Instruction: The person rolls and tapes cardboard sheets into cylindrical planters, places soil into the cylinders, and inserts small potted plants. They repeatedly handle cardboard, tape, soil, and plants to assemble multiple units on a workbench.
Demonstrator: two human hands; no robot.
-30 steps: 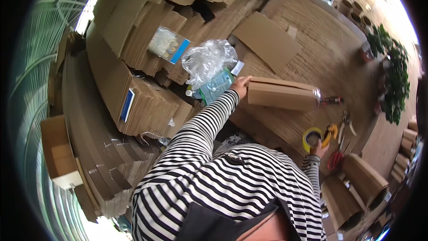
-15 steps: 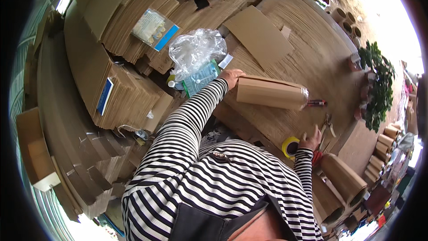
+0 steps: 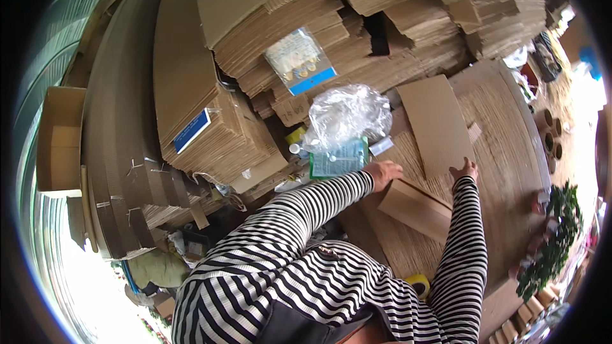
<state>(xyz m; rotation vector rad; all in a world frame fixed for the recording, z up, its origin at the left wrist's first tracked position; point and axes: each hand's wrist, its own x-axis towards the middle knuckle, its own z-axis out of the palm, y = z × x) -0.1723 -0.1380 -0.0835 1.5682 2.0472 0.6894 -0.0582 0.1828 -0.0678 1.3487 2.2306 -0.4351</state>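
Observation:
A long folded cardboard box (image 3: 417, 210) lies slantwise on the wooden table. My left hand (image 3: 382, 174) is at its far left end, fingers curled over the corner. Beyond the box lies a flat cardboard sheet (image 3: 437, 126). My right hand (image 3: 464, 171) reaches to the near right corner of that sheet, thumb and fingers apart; whether it grips the edge is hard to see. My right forearm covers the right end of the box. Close to my left hand are a teal-and-green packet (image 3: 339, 160) and a crumpled clear plastic bag (image 3: 350, 114).
Tall stacks of flattened cardboard (image 3: 220, 130) border the table's left and far sides. A yellow tape roll (image 3: 417, 285) sits by my right forearm. Potted green plants (image 3: 553, 239) line the right edge. An open cardboard box (image 3: 62, 140) stands far left.
My right hand has gone from beside the tape roll and pliers, across the box, to the cardboard sheet. My left hand stays at the box's end. The view has turned.

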